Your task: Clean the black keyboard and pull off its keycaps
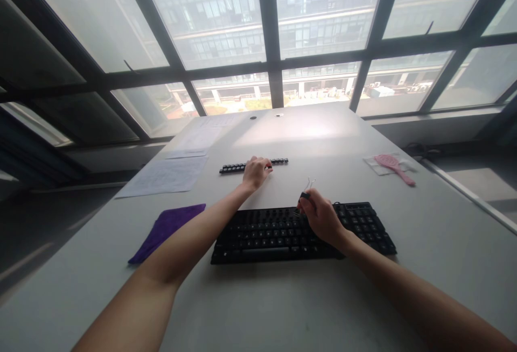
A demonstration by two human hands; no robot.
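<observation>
While left hand point(255, 171) touches glossy keycaps point(234, 167), right hand point(321, 216) pinches wire clip point(306, 190).

An office: desk point(283, 309), keyboard point(283, 233), papers point(165, 175), tall grid windows point(266, 29).

Count of things on the table point(424, 244)

One black keyboard point(283, 233), one row of loose black keycaps point(234, 168), one binder clip point(307, 190), one purple cloth point(167, 231), one pink hairbrush point(393, 166), two paper sheets point(165, 176) that can be told apart, and two hands: left hand point(255, 173), right hand point(321, 216).
</observation>
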